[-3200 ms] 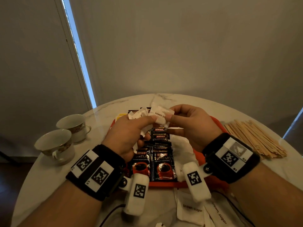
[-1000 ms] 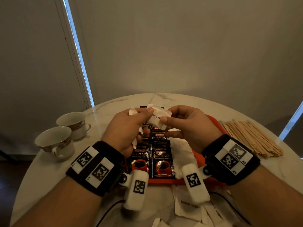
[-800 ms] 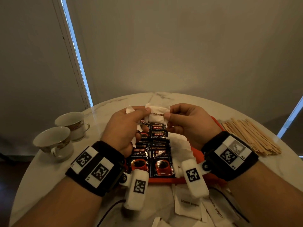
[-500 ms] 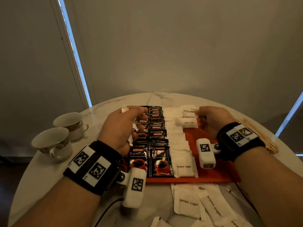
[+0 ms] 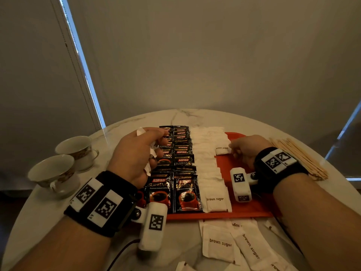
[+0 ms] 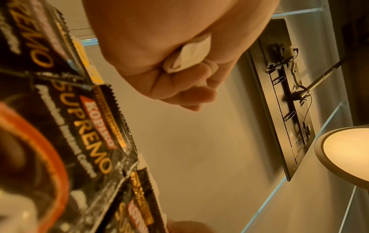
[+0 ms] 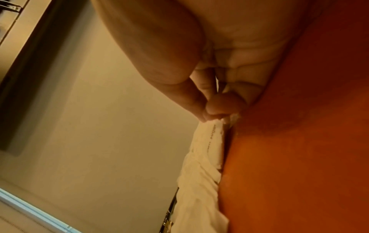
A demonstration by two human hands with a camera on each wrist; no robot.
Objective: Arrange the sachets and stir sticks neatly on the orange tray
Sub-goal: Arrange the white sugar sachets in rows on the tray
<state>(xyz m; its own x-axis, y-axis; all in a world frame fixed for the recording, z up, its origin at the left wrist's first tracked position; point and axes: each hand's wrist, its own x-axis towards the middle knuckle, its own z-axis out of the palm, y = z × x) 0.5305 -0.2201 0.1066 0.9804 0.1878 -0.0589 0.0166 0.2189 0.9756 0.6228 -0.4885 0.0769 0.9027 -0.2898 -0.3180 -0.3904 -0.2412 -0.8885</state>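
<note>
White paper is what both hands deal in here. The right hand (image 5: 246, 151) pinches one brown sugar sachet (image 5: 222, 150) between thumb and fingertips (image 7: 207, 108), setting it at the far end of the white row (image 5: 210, 167) on the orange tray (image 5: 246, 209). The left hand (image 5: 136, 153) is curled round a small bunch of spare white sachets (image 6: 189, 55), held above the Kopiko coffee sachets (image 5: 176, 173) that fill the tray's left side in two overlapping columns.

To do this step well, I judge the sachet should go down flat, printed side up, its edge squared to the row and lapped over its neighbour as evenly as the others, and the pinch let go only once it lies still, since paper packets slide easily on smooth plastic. The bare right part of the tray should probably be kept for the wooden stir sticks (image 5: 298, 155), which lie in a loose heap on the table just beyond the tray's right edge. More brown sugar sachets (image 5: 220, 242) lie scattered on the table in front of the tray, not yet placed.

Underneath is a round table (image 5: 187, 116) with a pale marble-look top. Two teacups (image 5: 64, 163) stand at its left. Behind hang plain blinds, with a strip of daylight at the left; the room is dim.
</note>
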